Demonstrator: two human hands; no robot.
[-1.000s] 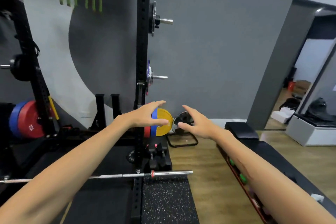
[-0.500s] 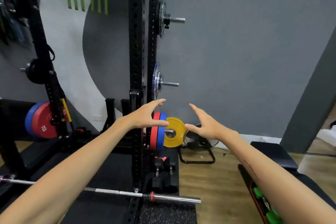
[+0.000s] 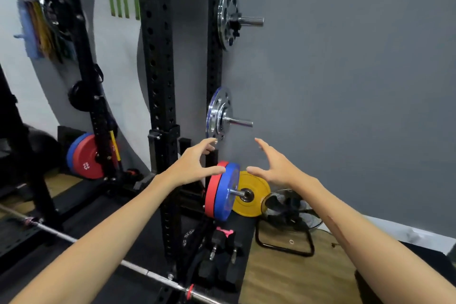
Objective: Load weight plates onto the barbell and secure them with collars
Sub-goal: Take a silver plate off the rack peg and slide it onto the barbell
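A red plate [image 3: 211, 190], a blue plate [image 3: 227, 192] and a yellow plate [image 3: 251, 195] hang on a low storage peg of the black rack [image 3: 158, 106]. My left hand [image 3: 195, 164] is open, its thumb by the top rim of the red and blue plates. My right hand [image 3: 274, 166] is open just above the yellow plate, holding nothing. The barbell [image 3: 138, 269] lies low across the bottom left, its sleeve bare. Silver plates [image 3: 218, 116] sit on a higher peg just above my hands.
More silver plates [image 3: 227, 17] hang near the rack's top. Red and blue plates [image 3: 85, 159] sit on the far left post. A floor fan [image 3: 291, 210] stands behind the yellow plate. Small black dumbbells [image 3: 222, 254] rest on the mat below. A black bench [image 3: 404, 276] is at the right.
The view has closed in on the rack and shifted right. Both open hands are now nearer the coloured plates, left thumb at the red and blue rims.
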